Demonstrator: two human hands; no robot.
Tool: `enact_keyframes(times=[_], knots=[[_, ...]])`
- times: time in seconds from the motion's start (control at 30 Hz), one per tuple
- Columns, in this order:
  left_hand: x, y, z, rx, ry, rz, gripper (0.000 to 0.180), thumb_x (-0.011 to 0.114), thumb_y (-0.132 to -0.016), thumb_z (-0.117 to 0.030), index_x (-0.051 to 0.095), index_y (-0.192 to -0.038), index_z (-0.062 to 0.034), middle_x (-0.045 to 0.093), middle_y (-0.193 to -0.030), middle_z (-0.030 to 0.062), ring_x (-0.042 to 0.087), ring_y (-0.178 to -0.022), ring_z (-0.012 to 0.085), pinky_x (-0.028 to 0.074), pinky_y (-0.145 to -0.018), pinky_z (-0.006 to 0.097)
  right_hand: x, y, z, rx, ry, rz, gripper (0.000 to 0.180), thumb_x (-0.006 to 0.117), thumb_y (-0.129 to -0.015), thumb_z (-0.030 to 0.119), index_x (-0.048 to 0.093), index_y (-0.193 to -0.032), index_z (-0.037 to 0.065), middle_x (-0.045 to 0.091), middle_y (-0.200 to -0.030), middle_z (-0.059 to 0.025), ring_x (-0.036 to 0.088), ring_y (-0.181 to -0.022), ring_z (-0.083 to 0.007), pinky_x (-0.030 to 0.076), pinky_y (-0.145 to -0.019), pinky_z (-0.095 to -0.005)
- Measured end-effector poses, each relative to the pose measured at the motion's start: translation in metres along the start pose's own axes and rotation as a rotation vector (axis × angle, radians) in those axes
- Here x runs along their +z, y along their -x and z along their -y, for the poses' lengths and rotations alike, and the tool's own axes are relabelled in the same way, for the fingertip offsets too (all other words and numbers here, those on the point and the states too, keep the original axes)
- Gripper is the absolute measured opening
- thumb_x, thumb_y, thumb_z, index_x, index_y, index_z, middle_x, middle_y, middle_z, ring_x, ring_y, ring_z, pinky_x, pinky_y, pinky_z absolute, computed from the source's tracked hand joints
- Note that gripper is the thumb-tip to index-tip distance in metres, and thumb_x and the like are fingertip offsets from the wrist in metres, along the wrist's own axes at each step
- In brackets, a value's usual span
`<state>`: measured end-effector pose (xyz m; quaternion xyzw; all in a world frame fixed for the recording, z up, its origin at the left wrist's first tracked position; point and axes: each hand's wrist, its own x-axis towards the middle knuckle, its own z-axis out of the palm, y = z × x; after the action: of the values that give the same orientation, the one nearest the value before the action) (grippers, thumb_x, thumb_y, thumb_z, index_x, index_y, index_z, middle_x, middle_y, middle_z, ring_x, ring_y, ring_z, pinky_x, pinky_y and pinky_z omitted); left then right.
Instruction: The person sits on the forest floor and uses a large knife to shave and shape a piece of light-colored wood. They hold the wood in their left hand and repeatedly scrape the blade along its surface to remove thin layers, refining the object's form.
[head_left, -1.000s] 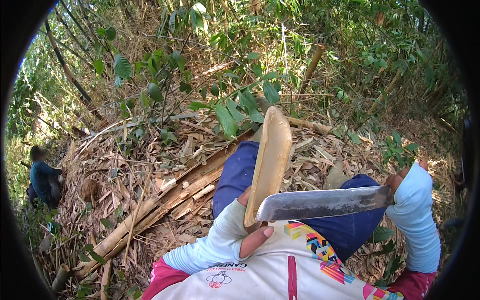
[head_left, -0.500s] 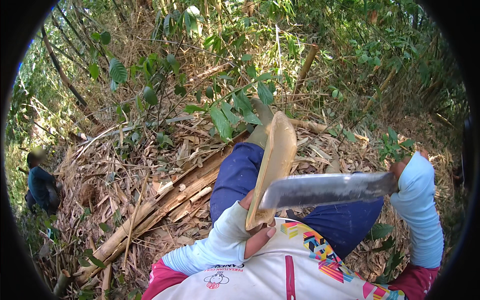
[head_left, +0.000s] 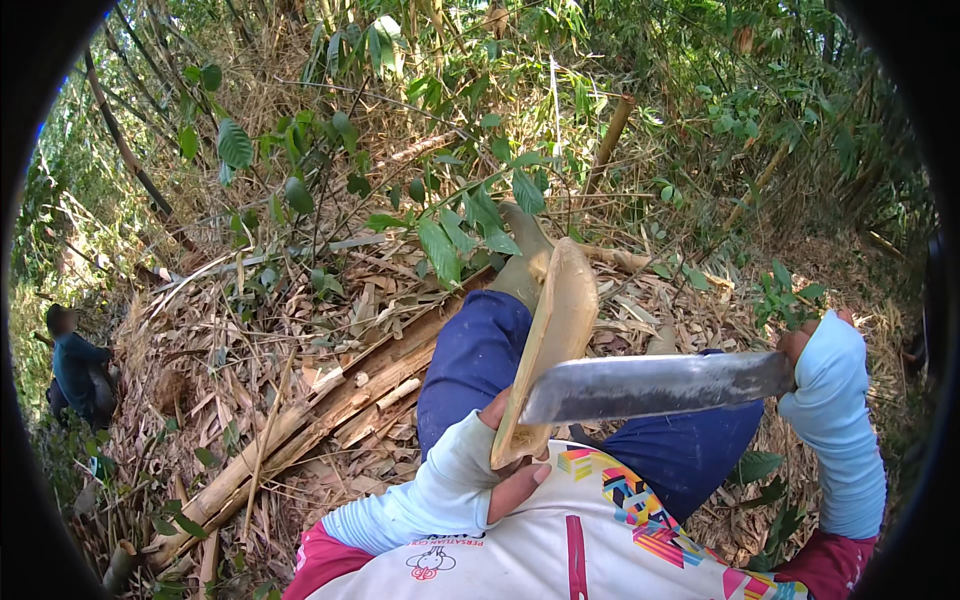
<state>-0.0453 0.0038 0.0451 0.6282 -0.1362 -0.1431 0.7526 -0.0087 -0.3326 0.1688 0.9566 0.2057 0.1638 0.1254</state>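
Note:
My left hand [head_left: 517, 488] is closed round the near end of a pale, trough-shaped length of split bamboo [head_left: 548, 345]. The bamboo slants up and away between my knees, its hollow side facing right. My right hand [head_left: 797, 347] grips a machete, with the handle mostly hidden by the fingers and sleeve. The broad, dark-streaked machete blade [head_left: 655, 387] points left across my lap. Its tip meets or overlaps the right edge of the bamboo just above my left hand; whether it touches I cannot tell.
Split logs [head_left: 310, 425] lie on dry leaf litter [head_left: 230, 340] to the left. A leafy sapling [head_left: 440, 245] rises ahead, near my boot [head_left: 520, 275]. A cut stump [head_left: 608, 145] stands farther back. Another person [head_left: 80, 365] crouches at the far left.
The bamboo's far end has dropped slightly toward me. The machete blade has shifted a little lower, its tip still at the bamboo's edge. Both grips are unchanged.

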Motion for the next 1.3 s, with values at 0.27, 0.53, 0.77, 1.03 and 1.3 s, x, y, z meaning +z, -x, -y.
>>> enact_keyframes(times=[0.27,0.53,0.77,1.03,1.3], knots=[[0.000,-0.002,-0.002,0.004,0.052,-0.008,0.050,0.065,-0.083,0.002,0.041,-0.127,0.0009,0.057,-0.097,0.0035,0.055,-0.089,0.0103,0.044,-0.081,0.025,0.013,0.007,-0.017,0.444,-0.261,-0.103,0.031,0.068,-0.073,-0.002,0.060,-0.102,0.002,0.059,-0.080,-0.0087,0.057,-0.071,-0.0156,0.046,-0.063,-0.0260],[-0.003,0.001,0.007,0.083,0.136,0.003,0.065,0.061,-0.083,0.004,0.030,-0.140,-0.0011,0.051,-0.113,0.0069,0.050,-0.099,0.0120,0.042,-0.085,0.028,0.024,0.019,-0.020,0.355,-0.244,-0.200,0.026,0.069,-0.066,-0.005,0.062,-0.090,0.002,0.056,-0.075,-0.0105,0.056,-0.064,-0.0217,0.045,-0.058,-0.0293],[-0.004,0.005,0.002,0.009,0.134,0.006,0.077,0.060,-0.083,0.000,0.019,-0.148,-0.0030,0.048,-0.120,0.0057,0.047,-0.095,0.0099,0.040,-0.082,0.024,0.003,0.016,0.011,0.194,-0.133,-0.035,0.027,0.067,-0.053,-0.002,0.062,-0.078,0.006,0.051,-0.064,-0.0073,0.053,-0.061,-0.0285,0.045,-0.070,-0.0406],[-0.002,0.001,-0.003,0.078,-0.082,0.002,0.079,0.055,-0.080,0.004,0.016,-0.149,0.0006,0.045,-0.136,0.0140,0.052,-0.104,0.0167,0.041,-0.089,0.027,-0.006,0.010,0.011,-0.007,0.076,-0.013,0.017,0.063,-0.053,0.005,0.057,-0.069,0.009,0.043,-0.058,-0.0064,0.048,-0.060,-0.0307,0.038,-0.080,-0.0507],[0.006,-0.009,0.000,0.147,-0.167,-0.012,0.074,0.052,-0.082,0.003,0.017,-0.147,0.0042,0.042,-0.141,0.0212,0.042,-0.131,0.0274,0.030,-0.107,0.031,-0.009,0.000,0.001,-0.014,0.194,0.043,0.015,0.062,-0.055,0.008,0.053,-0.066,0.009,0.044,-0.060,-0.0066,0.049,-0.061,-0.0311,0.038,-0.084,-0.0527]])
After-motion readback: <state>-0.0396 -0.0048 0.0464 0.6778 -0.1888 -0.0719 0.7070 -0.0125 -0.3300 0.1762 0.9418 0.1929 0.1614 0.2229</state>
